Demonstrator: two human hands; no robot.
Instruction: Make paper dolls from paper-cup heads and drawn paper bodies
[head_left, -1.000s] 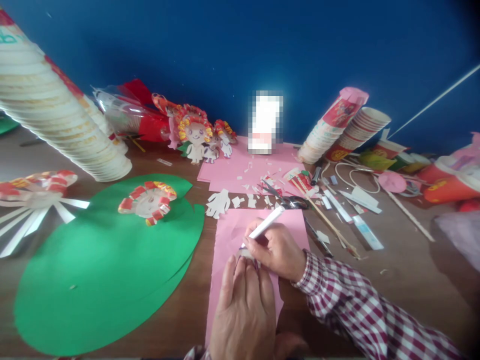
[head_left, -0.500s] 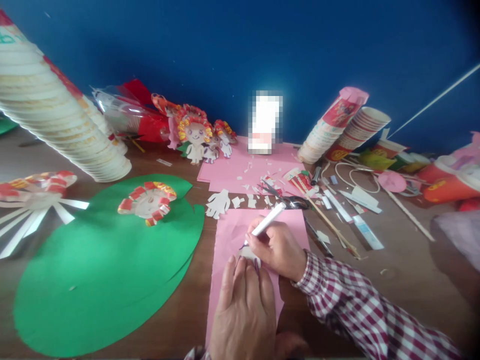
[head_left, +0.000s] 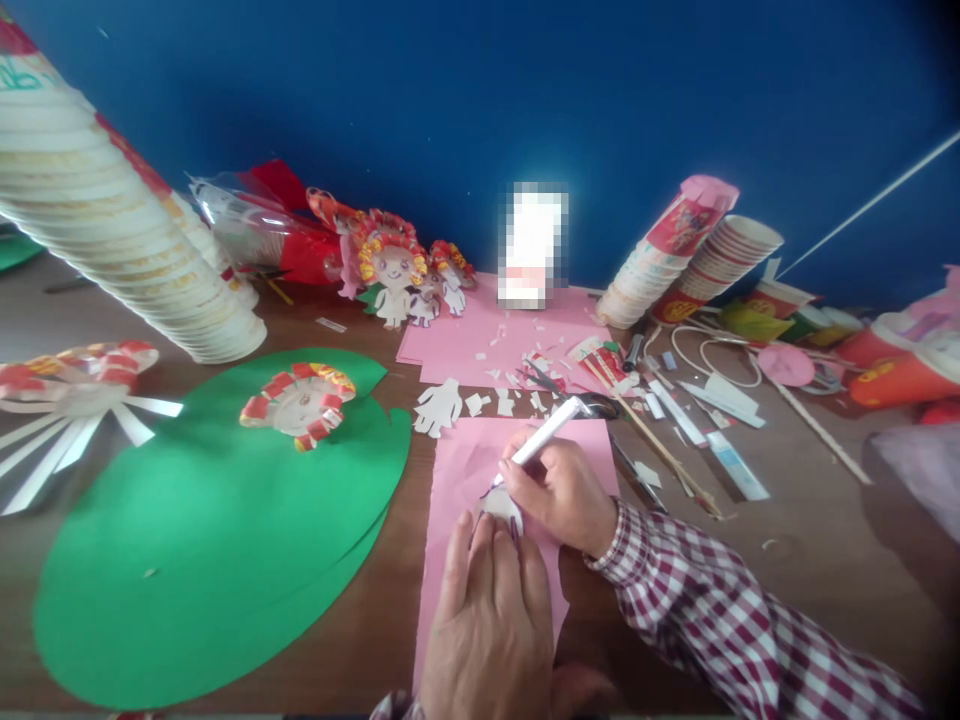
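Pinched in my right hand [head_left: 562, 495] is a white marker pen [head_left: 546, 436], its tip at the upper edge of a white paper cutout [head_left: 504, 504]. My left hand [head_left: 491, 610] lies flat with fingers stretched over that cutout, pressing it on a pink paper sheet [head_left: 454, 480]; most of the cutout is hidden beneath the fingers. Dark purple line shows along the cutout's edge. Just beyond the sheet lies a white paper figure [head_left: 439, 408] with small scraps beside it.
Left is a large green paper leaf [head_left: 225, 560] with a red-and-yellow paper ring [head_left: 300, 405] on it. Stacked paper cups [head_left: 142, 220] lean at far left, more cups [head_left: 667, 250] at back right. Scissors [head_left: 592, 404], sticks and a glue tube [head_left: 737, 465] lie right.
The marker's tip has shifted slightly right along the cutout's top edge, with my right hand. My left hand stays in place. The view has moved a little.
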